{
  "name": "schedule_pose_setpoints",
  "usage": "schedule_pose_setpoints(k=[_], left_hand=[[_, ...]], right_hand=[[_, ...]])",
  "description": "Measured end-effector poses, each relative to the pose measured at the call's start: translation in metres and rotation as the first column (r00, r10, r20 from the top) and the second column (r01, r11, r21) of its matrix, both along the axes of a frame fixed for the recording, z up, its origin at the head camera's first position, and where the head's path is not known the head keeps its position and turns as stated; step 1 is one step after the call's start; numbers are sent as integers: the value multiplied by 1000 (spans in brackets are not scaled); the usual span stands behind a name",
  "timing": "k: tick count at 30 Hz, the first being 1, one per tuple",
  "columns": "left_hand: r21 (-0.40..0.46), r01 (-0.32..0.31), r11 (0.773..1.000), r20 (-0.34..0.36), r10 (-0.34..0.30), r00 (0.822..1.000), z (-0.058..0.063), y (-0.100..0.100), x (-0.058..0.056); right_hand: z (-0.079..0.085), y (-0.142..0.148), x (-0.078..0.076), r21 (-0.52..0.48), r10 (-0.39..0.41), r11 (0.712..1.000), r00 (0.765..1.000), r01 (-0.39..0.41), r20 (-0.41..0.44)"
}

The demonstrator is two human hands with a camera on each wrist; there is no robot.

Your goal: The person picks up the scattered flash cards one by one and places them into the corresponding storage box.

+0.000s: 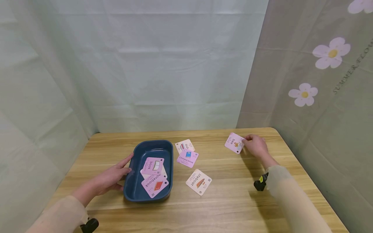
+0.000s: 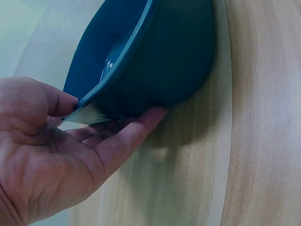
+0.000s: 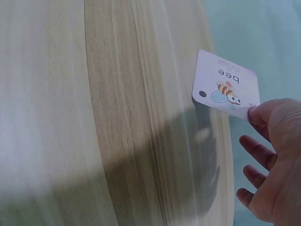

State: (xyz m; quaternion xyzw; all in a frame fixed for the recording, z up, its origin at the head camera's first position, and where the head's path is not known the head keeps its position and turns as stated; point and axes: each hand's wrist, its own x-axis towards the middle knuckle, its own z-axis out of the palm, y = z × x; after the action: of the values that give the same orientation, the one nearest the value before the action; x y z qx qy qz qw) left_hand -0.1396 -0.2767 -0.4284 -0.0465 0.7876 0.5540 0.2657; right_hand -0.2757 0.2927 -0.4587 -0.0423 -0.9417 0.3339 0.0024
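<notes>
My right hand pinches a corner of a pink flashcard printed "bee" between thumb and index finger, at the right of the table. The right wrist view shows the bee card tilted, its shadow on the wood, the other fingers spread below. At the left, my left hand grips the side of a dark blue plastic bin. In the left wrist view its thumb lies at the rim and the other fingers along the outer wall. In the bin lie a book card, a notebook card and a mostly hidden white card.
Between bin and right hand, a Chinese book card overlaps a ship card. Nearer the front lies a lifeboat card. The wooden table ends at curtains behind and on both sides.
</notes>
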Motion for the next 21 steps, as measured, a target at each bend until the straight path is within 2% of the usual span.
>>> schedule_pose_setpoints(k=[9,21], left_hand=[[6,-3,1000,1,3,1000,0,0,0],[-4,-5,1000,7,5,1000,0,1,-1]], right_hand=[[5,0,4,-84,-8,996,1000,11,29],[13,-3,7,-90,1,996,1000,1,24]])
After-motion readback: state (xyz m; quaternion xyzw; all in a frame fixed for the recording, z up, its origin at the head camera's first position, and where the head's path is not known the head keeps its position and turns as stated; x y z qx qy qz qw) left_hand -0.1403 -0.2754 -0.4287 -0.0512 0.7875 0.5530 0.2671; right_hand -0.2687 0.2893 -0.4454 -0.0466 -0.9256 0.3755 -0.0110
